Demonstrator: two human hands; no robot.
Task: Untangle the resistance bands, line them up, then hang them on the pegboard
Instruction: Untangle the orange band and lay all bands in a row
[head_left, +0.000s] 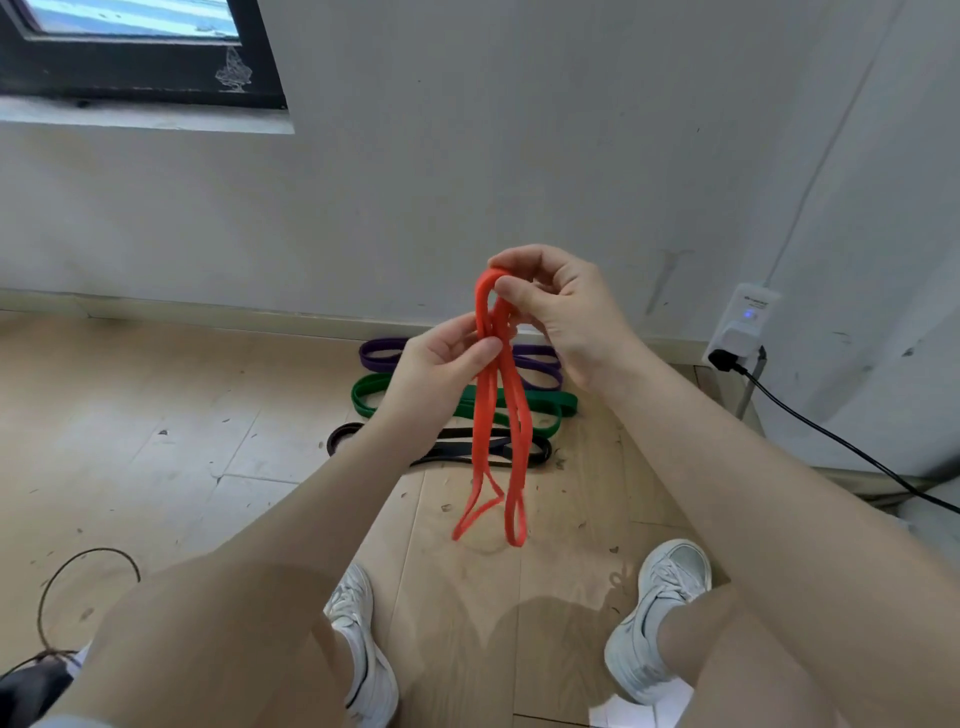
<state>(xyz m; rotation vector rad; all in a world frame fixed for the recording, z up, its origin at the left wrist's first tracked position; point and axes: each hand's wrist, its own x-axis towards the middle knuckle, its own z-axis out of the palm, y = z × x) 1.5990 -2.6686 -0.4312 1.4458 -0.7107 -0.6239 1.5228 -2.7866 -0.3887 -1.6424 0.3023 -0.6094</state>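
one orange band (483, 410) hangs doubled in the air above the wooden floor (156, 415), its top pinched in the curled fingers of the right hand (561, 317), its strands gripped lower by the left hand (441, 364). behind it, by the wall, lie a purple band (379, 356), green band (550, 402) and black band (343, 434) in a row.
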